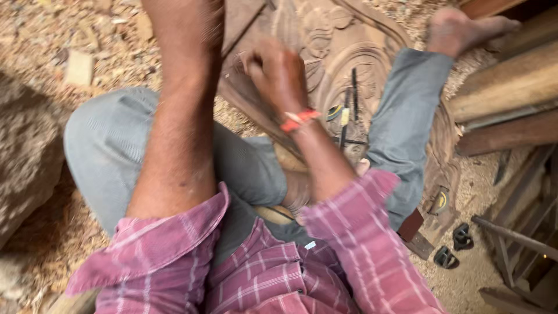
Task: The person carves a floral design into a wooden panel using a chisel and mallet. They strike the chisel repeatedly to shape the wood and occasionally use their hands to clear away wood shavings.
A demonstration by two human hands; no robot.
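My pink shirt [256, 273] fills the bottom. In the upper middle, my right hand [278, 74] is clenched on a thin tool I can barely see, over the carved wood [349, 40]. My left hand is out of frame. I should press gently and steadily.

Packages: none in view.
Signs: none in view.
Screens: none in view.
Labels: one small white tag [310, 245], roughly rectangular, at about 6 o'clock in the view, lying on the plaid shirt [279, 279] of pink-red with pale stripes; too small to show any marking.
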